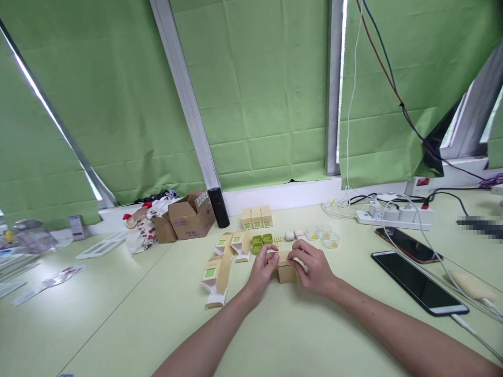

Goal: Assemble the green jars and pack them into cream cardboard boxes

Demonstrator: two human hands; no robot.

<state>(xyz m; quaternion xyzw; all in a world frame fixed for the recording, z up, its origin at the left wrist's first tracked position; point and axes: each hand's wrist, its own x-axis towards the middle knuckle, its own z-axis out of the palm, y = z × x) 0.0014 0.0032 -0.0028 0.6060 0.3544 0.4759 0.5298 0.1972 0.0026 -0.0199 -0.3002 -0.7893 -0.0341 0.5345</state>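
Observation:
Between my two hands stands a small kraft cardboard box (287, 274) on the table. My left hand (262, 268) grips its left side near the top, fingers curled. On the other side, my right hand (313, 263) has thumb and fingers closed at the upper right edge and lid. Just behind are green square cups (261, 241), small yellow pieces (277, 241), pale pink-white round pieces (294, 235) and clear containers (323, 235) with yellow spots inside. Left of my hands lie several unfolded cartons (214, 271) with green labels. Three closed boxes (257, 218) stand in a row farther back.
A black cylinder (218, 208) and an opened brown carton (193, 215) stand at the back left, beside a printed cloth bag (140, 230). To the right lie two phones (418, 281), cables and a white power strip (394, 219). White trays (102, 245) lie far left.

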